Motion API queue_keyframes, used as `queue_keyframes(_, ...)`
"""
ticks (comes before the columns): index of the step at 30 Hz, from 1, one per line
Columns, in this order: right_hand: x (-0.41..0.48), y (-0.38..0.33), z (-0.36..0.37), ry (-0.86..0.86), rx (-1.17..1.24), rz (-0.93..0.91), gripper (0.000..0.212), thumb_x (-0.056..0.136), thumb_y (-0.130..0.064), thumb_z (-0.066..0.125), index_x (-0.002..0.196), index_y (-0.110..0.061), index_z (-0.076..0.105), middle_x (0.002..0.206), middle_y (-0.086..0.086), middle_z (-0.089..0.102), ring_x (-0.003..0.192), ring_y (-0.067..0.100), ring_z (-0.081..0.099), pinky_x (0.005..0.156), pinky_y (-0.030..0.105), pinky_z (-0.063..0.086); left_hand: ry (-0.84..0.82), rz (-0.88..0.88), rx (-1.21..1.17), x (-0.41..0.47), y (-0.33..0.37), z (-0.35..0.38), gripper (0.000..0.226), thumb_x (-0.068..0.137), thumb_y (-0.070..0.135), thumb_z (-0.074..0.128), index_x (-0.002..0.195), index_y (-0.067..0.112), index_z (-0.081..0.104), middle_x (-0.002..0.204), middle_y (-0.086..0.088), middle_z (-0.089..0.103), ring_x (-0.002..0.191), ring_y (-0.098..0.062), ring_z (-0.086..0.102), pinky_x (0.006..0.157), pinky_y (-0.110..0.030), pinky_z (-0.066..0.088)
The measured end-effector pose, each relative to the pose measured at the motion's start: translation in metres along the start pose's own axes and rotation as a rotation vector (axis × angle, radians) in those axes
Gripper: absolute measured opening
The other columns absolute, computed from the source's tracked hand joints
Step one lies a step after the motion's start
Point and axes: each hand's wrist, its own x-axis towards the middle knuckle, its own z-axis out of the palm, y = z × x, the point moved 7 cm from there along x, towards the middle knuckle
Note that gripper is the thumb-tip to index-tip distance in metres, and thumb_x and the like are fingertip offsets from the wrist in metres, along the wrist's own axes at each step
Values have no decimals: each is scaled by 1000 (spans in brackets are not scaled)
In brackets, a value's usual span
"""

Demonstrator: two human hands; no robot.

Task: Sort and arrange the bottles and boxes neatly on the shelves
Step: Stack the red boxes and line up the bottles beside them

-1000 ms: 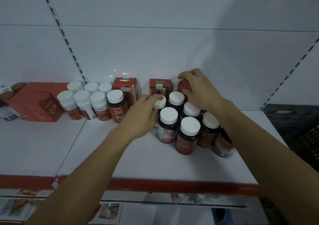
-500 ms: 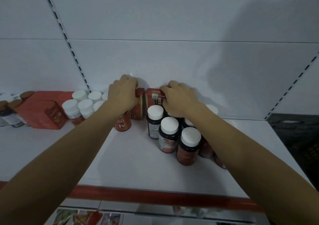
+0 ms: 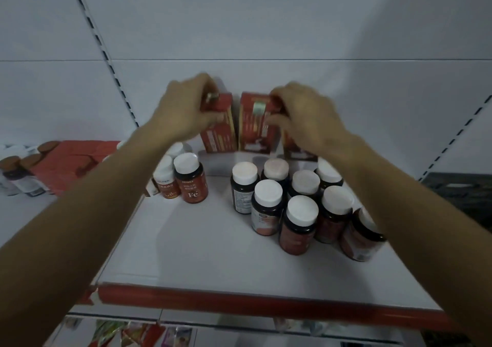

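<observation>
The left hand [image 3: 186,109] had its grip clenched on a tall red cardboard box [image 3: 221,125] at the back of the white metal shelf [image 3: 199,240]. The right hand [image 3: 306,117] grasped a second red cardboard box [image 3: 251,125] just beside it, behind a cluster of dark white-capped bottles [image 3: 300,224]

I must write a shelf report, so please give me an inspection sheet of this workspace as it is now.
Surface: white shelf with a red front edge.
Job's things: left red box, middle red box and right red box stand at the back; dark bottles with white caps are clustered front right; Fe bottle stands left.
Clutter: nothing seen.
Hands: left hand grips the left red box; right hand has its fingers curled on the middle red box.
Cables: nothing seen.
Surroundings: large red carton to the left, black crate to the right.
</observation>
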Motion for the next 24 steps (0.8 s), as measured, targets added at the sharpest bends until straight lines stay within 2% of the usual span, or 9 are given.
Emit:
queue_keyframes(3, -2, 18, -55, 142, 60, 59, 42, 94, -43, 64, 128, -18, 59, 114, 4, 58, 102, 25, 55, 90, 44, 47, 86, 65, -92, 9, 27, -38, 45, 85, 30, 79, 122, 18, 56, 112, 10, 56, 101, -12, 54, 83, -29, 41)
queue_keyframes(6, -16, 50, -85, 141, 18, 175, 43, 95, -45, 63, 129, -19, 60, 106, -5, 52, 95, 16, 48, 86, 37, 44, 67, 155, -186, 15, 57, -31, 40, 88, 34, 75, 122, 22, 57, 113, 11, 57, 103, -10, 56, 84, -27, 42)
queue_keyframes(8, -32, 72, -95, 135, -11, 240, 43, 95, -45, 63, 129, -18, 61, 106, -3, 53, 94, 17, 49, 84, 35, 42, 42, 235, -203, 18, 84, -10, 40, 90, 35, 72, 126, 22, 57, 119, 8, 61, 107, -11, 56, 88, -29, 45)
queue_keyframes(11, -66, 104, -105, 132, -101, 342, 42, 96, -44, 62, 126, -15, 62, 111, 7, 59, 91, 19, 48, 80, 35, 40, 45, 330, -249, 25, 128, 18, 43, 90, 37, 71, 128, 22, 58, 123, 1, 64, 110, -17, 59, 96, -39, 50)
queue_keyframes(15, -115, 138, -111, 188, -204, 501, 47, 97, -48, 58, 127, -12, 61, 115, 12, 59, 95, 29, 56, 79, 39, 44, 66, 381, -307, 35, 187, 49, 42, 89, 46, 68, 122, 21, 61, 115, 0, 67, 102, -18, 61, 88, -40, 52)
queue_keyframes(20, -168, 174, -76, 89, -231, 699, 50, 96, -54, 56, 122, -11, 61, 111, 10, 59, 94, 31, 61, 78, 44, 54, -138, 469, -98, 31, 243, 130, 38, 87, 37, 71, 117, 17, 58, 113, -4, 63, 102, -27, 61, 83, -41, 52)
queue_keyframes(24, -199, 182, -43, -30, -223, 736, 54, 96, -60, 53, 128, -17, 56, 118, 7, 61, 98, 29, 63, 78, 45, 56, -436, 509, 16, 23, 251, 193, 42, 85, 34, 75, 120, 17, 60, 118, -6, 64, 107, -28, 60, 87, -39, 51)
